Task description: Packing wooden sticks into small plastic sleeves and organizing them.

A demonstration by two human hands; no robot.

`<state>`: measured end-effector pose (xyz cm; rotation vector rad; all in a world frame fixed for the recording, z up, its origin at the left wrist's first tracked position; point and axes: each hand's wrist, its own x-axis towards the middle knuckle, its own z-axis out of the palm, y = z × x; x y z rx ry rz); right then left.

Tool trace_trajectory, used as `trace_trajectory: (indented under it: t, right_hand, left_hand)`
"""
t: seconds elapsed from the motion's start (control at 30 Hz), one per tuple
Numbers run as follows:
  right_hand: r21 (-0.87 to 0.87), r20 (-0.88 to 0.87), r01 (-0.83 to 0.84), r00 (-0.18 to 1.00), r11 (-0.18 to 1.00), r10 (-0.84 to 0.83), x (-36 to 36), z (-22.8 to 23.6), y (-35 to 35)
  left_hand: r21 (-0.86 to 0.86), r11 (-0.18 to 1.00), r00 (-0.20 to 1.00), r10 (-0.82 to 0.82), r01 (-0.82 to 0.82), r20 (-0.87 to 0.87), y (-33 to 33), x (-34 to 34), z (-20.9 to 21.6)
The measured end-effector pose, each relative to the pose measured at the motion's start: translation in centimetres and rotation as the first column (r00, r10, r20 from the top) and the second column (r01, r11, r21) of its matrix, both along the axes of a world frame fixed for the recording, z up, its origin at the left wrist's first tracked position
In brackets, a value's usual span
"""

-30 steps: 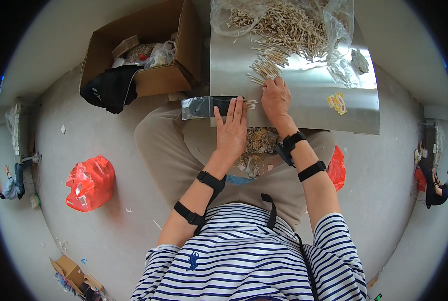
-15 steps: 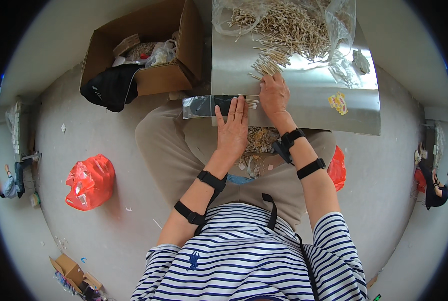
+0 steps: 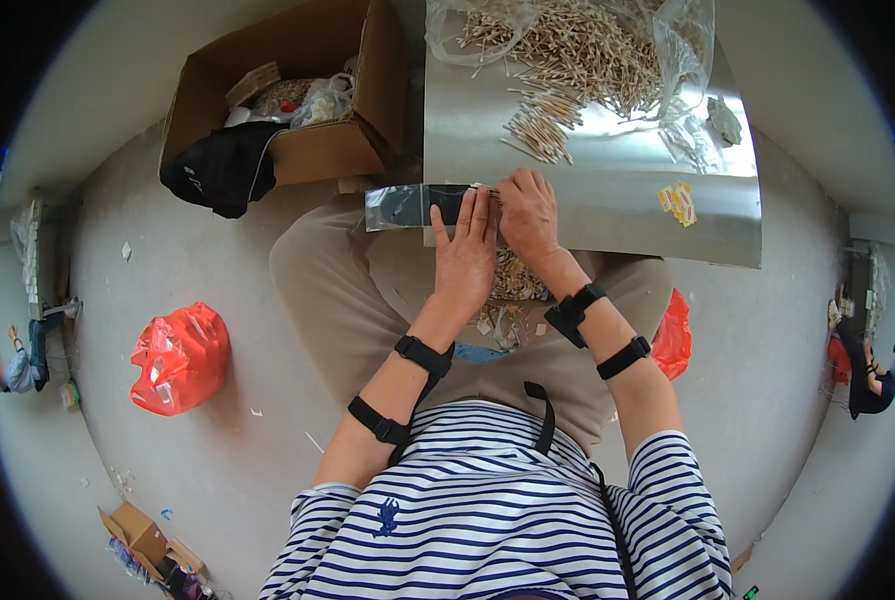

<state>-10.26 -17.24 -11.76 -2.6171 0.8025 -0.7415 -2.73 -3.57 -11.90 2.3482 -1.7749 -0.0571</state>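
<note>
My left hand (image 3: 464, 258) lies with fingers stretched out flat on a dark flat piece in a clear plastic sleeve (image 3: 394, 208), which juts past the left edge of the metal-topped table (image 3: 627, 215). Right beside those fingertips, my right hand (image 3: 529, 218) is closed around the ends of a few cotton swabs (image 3: 496, 191); its curled fingers hide most of them. Beyond the hands lies a loose bunch of swabs (image 3: 539, 132), and behind that a large heap of swabs (image 3: 587, 55) spills from a clear plastic bag (image 3: 683, 45).
Small yellow packets (image 3: 677, 203) and a crumpled grey piece (image 3: 723, 121) lie on the table's right. An open cardboard box (image 3: 332, 160) with a black cloth (image 3: 222, 170) over its rim stands left. A red plastic bag (image 3: 179, 358) sits on the floor. Two people work at the far sides.
My right hand has moved left and nearer me, from the loose swab bunch to the swab ends beside my left hand. The left hand has stayed flat on the sleeve.
</note>
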Motion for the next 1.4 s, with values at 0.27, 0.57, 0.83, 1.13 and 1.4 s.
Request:
trace_trajectory:
  t: [0.27, 0.57, 0.83, 1.13, 1.4]
  right_hand:
    - [-0.150, -0.214, -0.188, 0.965, 0.971, 0.154, -3.2, 1.3, 1.8]
    - [-0.124, -0.362, -0.227, 0.917, 0.966, 0.169, -3.9, 2.2, 2.1]
    - [-0.027, -0.233, -0.289, 0.933, 0.957, 0.275, -4.5, 1.2, 1.3]
    - [0.000, -0.352, -0.057, 0.935, 0.998, 0.053, -3.1, -0.2, 4.4]
    - [0.041, -0.324, -0.033, 0.945, 0.999, 0.045, -3.0, -0.3, 4.8]
  left_hand:
    - [-0.006, 1.000, 0.999, -0.013, 0.013, -0.039, 0.2, 0.4, 0.0]
    - [0.003, 0.999, 0.996, -0.036, 0.036, -0.080, 0.3, 0.7, 1.2]
    - [0.055, 0.997, 0.991, -0.050, 0.058, -0.128, 0.0, 0.9, 2.2]
    - [0.039, 0.997, 0.992, -0.060, 0.065, -0.110, 0.1, 1.0, 1.8]
    - [-0.020, 1.000, 0.968, 0.016, -0.022, -0.251, 1.8, 4.2, 4.3]
